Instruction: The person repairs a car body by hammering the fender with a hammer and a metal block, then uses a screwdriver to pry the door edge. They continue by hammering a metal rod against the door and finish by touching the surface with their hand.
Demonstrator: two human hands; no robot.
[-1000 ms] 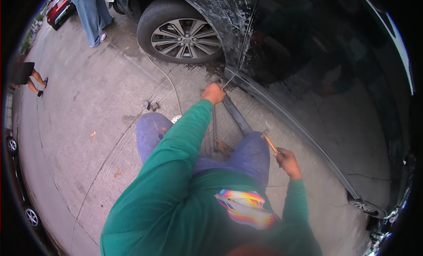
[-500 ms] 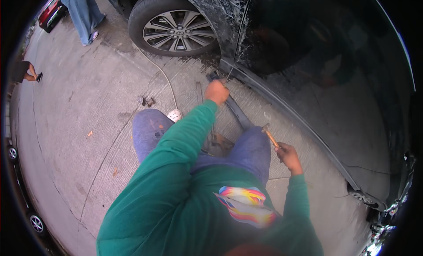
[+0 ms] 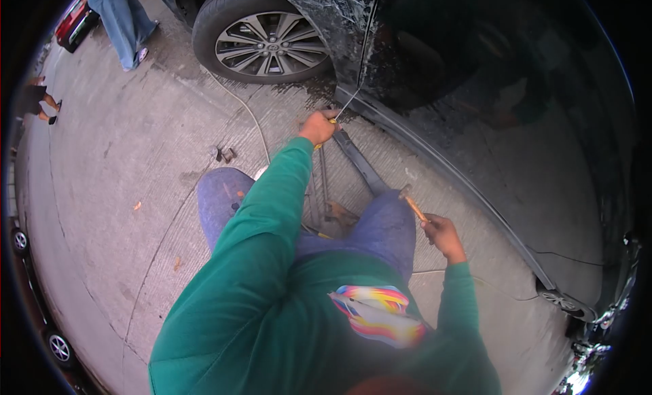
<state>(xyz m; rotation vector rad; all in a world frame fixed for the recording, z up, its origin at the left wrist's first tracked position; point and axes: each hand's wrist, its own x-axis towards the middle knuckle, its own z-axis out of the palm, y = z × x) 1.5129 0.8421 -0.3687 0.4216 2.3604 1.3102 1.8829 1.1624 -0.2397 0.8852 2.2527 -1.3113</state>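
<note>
My left hand (image 3: 319, 127) is closed around the yellow handle of a thin metal tool (image 3: 348, 104), which looks like a screwdriver. Its shaft points up and right to the lower edge of the dark car's (image 3: 468, 110) panel, behind the front wheel (image 3: 272, 45). Near my right knee, my right hand (image 3: 443, 236) grips a hammer (image 3: 414, 206) by its wooden handle, head up and to the left. A long dark metal bar (image 3: 360, 163) lies on the ground between the left hand and that knee.
Small metal parts (image 3: 223, 154) lie on the concrete (image 3: 156, 157) left of my knees. A hose (image 3: 251, 113) runs from the wheel towards me. A person in jeans (image 3: 121, 25) and another person (image 3: 45, 103) are at the upper left.
My left hand has moved a little left, and the tool's shaft and yellow handle now show more clearly. The hammer has barely moved. The person at the far left has shifted.
</note>
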